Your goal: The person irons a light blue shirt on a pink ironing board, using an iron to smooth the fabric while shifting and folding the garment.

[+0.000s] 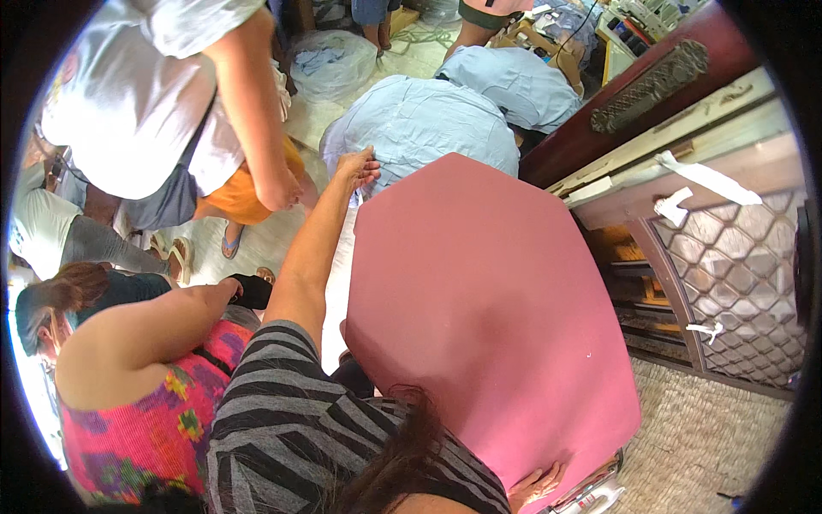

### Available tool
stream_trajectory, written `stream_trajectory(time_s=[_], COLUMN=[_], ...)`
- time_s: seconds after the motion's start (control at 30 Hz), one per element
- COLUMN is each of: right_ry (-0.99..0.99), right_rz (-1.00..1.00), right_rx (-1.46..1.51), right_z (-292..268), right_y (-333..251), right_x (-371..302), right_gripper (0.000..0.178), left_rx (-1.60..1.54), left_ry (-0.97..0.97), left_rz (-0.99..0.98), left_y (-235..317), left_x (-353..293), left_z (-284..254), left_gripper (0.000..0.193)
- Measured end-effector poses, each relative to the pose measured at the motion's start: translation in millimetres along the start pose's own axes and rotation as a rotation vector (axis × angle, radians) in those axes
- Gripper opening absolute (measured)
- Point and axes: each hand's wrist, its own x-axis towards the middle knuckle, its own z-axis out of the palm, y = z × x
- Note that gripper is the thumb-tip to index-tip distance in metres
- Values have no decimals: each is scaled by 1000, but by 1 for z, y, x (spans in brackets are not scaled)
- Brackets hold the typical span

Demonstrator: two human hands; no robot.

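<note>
My left arm stretches forward past the far left side of a pink board with angled corners. At its end my left hand (360, 169) is beside a large light blue cloth bundle (428, 120). Its fingers are loosely bent and apart, the fingertips against or just over the cloth; no held thing shows in them. Near the bottom right, my right hand (537, 487) lies with fingers spread on the near edge of the pink board (488, 291). Beside that hand, partly under the board's edge, is a white appliance resembling an iron (595, 499).
A second blue bundle (514, 86) lies behind the first. On the left are a standing person in a white shirt (137, 111) and a person in a bright patterned top (163, 420). A dark red post (642, 86) and a lattice gate (728, 283) border the right.
</note>
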Motion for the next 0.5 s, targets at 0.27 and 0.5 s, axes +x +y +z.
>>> stream_trajectory(time_s=[0.27,0.5], right_ry=[-64,-73], right_rz=[34,64], right_rx=[2,-83], right_z=[1,11], right_y=[-13,-3], right_x=[7,8], right_gripper=[51,49], left_rx=[461,724], left_ry=[208,258], left_rz=[631,1031], left_y=[-8,7], left_x=[-5,4], left_z=[-12,-22], left_gripper=[12,9])
